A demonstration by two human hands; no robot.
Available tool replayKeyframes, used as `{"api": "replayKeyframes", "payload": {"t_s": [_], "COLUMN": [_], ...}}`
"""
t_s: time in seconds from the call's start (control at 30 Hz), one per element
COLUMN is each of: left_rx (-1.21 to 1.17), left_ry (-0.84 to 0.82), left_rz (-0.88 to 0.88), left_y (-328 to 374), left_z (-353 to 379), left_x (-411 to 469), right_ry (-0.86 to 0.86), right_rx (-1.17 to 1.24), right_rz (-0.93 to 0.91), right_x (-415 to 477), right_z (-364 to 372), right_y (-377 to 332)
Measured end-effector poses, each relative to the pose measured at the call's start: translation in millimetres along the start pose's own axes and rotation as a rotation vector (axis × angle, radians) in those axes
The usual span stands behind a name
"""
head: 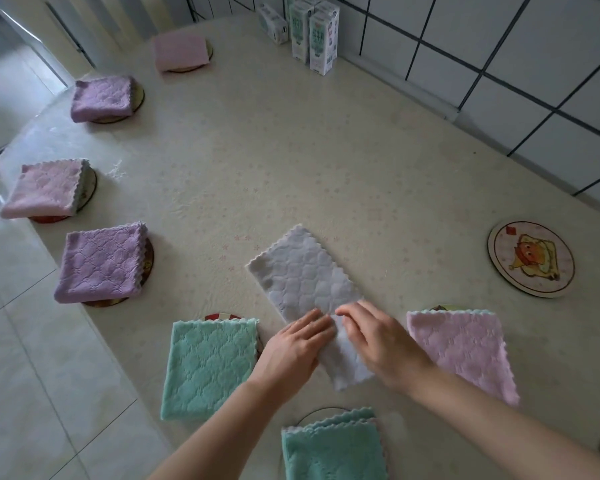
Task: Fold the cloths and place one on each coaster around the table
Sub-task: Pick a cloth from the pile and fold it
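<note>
A grey cloth, folded into a long strip, lies diagonally on the table in front of me. My left hand and my right hand both rest on its near half, fingers pinching the fabric near the middle. Folded cloths sit on coasters around the table: a green one, a pink one, a green one at the near edge, two purple ones and two pink ones along the left. One round picture coaster at the right is bare.
Several milk cartons stand at the far side against the white tiled wall. The table has a pale patterned cover. Its left edge drops to a tiled floor.
</note>
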State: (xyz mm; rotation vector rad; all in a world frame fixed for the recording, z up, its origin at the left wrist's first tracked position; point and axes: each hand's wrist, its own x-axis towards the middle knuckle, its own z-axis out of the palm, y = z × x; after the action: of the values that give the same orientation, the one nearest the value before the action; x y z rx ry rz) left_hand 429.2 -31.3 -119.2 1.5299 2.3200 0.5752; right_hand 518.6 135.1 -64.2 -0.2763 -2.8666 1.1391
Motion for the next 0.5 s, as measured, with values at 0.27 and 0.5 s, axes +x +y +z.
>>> {"api": "replayKeyframes", "payload": {"t_s": [0.27,0.5], "left_rx": [-0.227,-0.461], "left_ry": [-0.031,0.098], "left_rz": [0.03,-0.334], "left_y": [1,1], "left_z": [-9,-17], "left_x": [-25,-18], "right_ry": [-0.399,-0.427], "right_rx": [-0.144,0.082], "right_rz": [-0.104,-0.015], "right_x": [0,5], "right_z": [-11,-23], "right_y": [68,71]}}
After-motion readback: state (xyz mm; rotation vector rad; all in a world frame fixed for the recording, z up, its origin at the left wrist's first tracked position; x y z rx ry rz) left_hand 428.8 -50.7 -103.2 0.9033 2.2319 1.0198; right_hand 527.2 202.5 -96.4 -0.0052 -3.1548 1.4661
